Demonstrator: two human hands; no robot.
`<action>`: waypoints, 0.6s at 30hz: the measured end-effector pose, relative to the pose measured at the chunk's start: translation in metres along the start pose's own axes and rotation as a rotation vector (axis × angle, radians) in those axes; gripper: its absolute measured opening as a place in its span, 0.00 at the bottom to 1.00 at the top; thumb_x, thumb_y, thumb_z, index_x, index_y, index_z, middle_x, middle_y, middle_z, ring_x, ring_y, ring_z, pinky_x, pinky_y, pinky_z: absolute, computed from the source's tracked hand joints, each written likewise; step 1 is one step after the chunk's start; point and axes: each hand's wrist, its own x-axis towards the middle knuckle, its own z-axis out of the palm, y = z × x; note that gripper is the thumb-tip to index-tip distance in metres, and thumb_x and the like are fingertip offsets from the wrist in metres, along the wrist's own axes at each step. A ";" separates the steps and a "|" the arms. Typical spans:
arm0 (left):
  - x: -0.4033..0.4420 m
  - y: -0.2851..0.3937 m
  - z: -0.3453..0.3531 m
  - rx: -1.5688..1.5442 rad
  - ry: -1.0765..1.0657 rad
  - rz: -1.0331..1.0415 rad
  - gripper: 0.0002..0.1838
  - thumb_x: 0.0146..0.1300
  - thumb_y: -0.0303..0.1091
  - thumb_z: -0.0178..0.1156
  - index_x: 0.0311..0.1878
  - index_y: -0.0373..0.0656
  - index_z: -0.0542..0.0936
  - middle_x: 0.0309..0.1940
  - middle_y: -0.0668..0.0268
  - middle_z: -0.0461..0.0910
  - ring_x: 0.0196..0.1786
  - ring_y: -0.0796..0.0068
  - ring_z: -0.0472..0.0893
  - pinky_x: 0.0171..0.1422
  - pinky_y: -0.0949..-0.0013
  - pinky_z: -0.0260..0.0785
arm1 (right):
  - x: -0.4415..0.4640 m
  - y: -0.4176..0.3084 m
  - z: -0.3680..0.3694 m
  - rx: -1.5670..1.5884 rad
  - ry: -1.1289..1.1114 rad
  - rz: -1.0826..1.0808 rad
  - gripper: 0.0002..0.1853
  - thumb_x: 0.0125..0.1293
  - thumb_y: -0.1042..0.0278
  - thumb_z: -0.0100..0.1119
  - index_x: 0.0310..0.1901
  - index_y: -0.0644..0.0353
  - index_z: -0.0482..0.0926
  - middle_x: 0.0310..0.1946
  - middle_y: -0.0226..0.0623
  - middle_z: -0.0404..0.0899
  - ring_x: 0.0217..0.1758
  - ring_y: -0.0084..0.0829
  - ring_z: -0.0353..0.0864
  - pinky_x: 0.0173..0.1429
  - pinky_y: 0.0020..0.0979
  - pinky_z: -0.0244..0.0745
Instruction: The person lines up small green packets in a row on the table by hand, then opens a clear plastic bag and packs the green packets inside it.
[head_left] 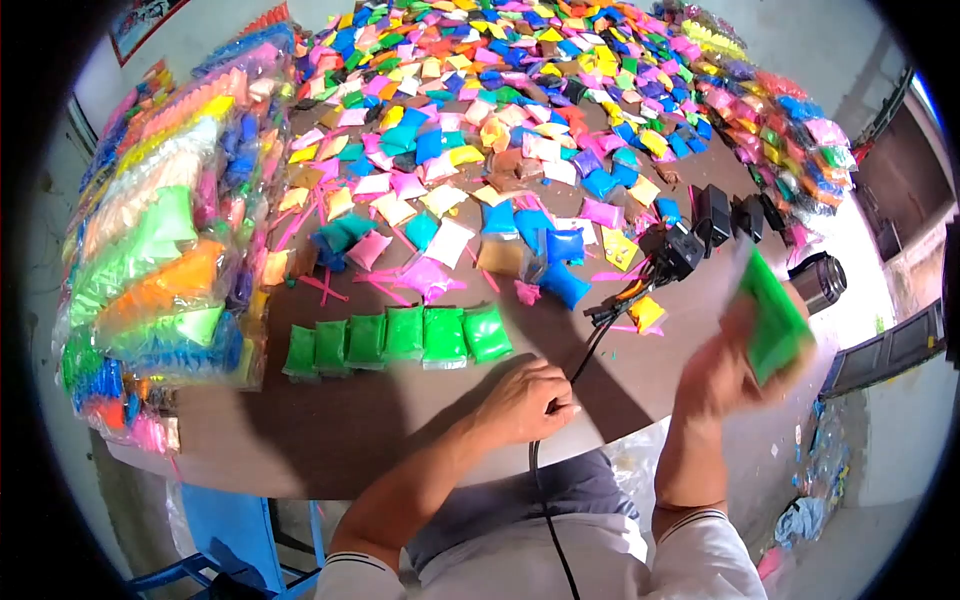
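– How many green packets (404,333) are lying in the row?
– Six, and one other green packet (776,318) is showing in the right hand (735,360).
– How many hands are you seeing?
– I'm counting two, that one and the left hand (528,402).
– The loose packets (448,243)?
– They're overlapping too thickly for counting.
– Anything else?
– One blue chair (235,530) is showing.

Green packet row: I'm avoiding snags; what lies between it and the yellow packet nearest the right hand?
Head view: black cable and shadowed tabletop lie between green packets and yellow packet.
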 end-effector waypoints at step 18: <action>-0.002 0.008 0.003 0.048 0.044 0.025 0.13 0.54 0.37 0.66 0.22 0.43 0.74 0.25 0.65 0.74 0.35 0.61 0.73 0.42 0.60 0.66 | -0.132 0.086 -0.117 -0.454 -0.502 0.438 0.14 0.72 0.69 0.52 0.27 0.66 0.70 0.19 0.39 0.66 0.24 0.33 0.65 0.32 0.35 0.64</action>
